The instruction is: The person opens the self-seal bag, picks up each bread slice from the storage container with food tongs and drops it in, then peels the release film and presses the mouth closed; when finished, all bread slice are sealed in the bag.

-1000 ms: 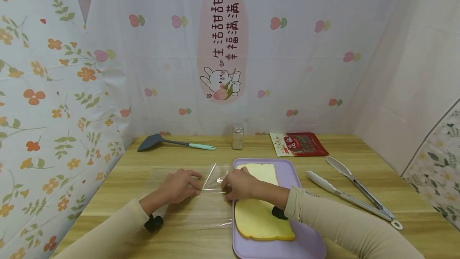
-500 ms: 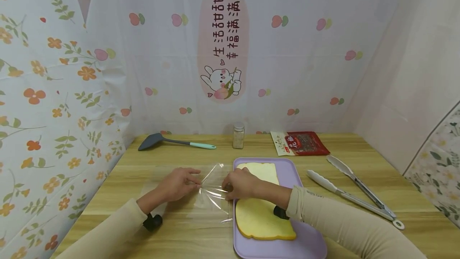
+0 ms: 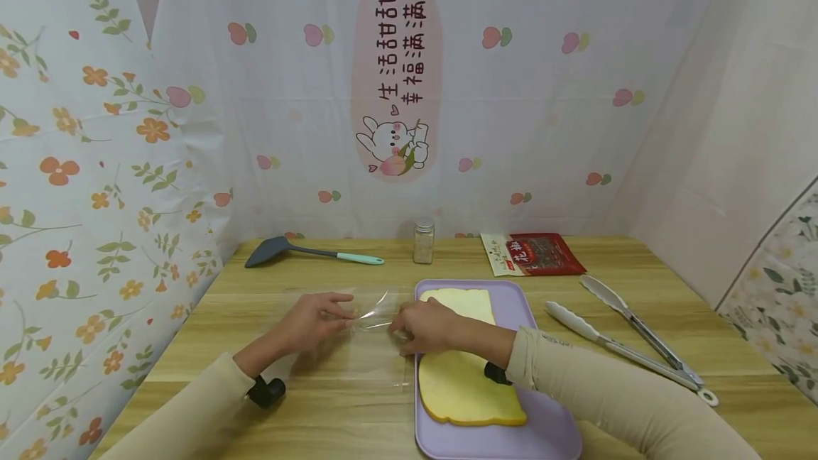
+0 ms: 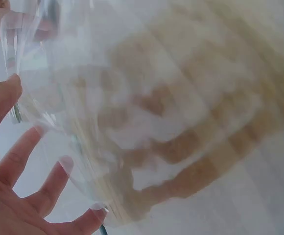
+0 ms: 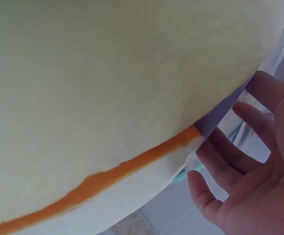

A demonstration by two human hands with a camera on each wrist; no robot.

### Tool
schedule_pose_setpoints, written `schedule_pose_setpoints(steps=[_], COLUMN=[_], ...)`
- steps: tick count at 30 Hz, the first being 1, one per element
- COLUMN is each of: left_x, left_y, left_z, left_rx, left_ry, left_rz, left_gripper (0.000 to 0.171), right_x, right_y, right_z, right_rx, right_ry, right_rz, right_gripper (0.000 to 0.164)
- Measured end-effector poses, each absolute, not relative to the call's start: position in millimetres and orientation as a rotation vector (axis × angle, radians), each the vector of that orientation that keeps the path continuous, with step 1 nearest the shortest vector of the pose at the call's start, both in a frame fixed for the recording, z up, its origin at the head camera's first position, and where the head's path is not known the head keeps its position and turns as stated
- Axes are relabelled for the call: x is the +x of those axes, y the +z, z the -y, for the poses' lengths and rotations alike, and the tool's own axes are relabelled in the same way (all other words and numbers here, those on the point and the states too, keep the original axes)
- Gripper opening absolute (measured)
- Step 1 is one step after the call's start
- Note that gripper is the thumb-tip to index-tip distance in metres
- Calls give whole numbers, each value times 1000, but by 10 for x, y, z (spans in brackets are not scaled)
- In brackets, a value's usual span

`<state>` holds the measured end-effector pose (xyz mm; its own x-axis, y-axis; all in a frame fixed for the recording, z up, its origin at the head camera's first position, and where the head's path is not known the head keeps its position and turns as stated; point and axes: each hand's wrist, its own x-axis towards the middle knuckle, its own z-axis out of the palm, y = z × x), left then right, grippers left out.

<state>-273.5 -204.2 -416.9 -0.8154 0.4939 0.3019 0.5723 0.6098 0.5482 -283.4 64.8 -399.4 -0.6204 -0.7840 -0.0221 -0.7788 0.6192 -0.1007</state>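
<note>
A clear plastic bag lies flat on the wooden table, left of a lilac tray. My left hand pinches its film between thumb and finger, and creases run to the right from there. In the left wrist view the film fills most of the frame; the other fingers of that hand are spread. At the bag's right edge, beside the tray's rim, my right hand holds the film with bent fingers. Two pale yellow bread slices, a far one and a near one, lie on the tray under the right wrist.
A spatula with a mint handle lies at the back left. Behind the bag stands a small glass seasoning jar. A red spice packet is at the back right, with metal tongs nearer, right of the tray.
My left hand has shifted slightly away from me and left. Creases in the film spread toward the near edge half a second ago and are now fewer. My right hand stays almost in place.
</note>
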Motion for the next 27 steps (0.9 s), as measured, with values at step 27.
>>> schedule_pose_setpoints(steps=[27], left_x=[-2693], left_y=[-4118], left_z=[2082], left_rx=[-865], left_ry=[-1266], left_rz=[2599], left_gripper=[16], right_x=[-2893], right_y=[-3987], right_z=[-461], right_rx=[-1673], right_ry=[169], right_rz=[-2693], right_gripper=[55])
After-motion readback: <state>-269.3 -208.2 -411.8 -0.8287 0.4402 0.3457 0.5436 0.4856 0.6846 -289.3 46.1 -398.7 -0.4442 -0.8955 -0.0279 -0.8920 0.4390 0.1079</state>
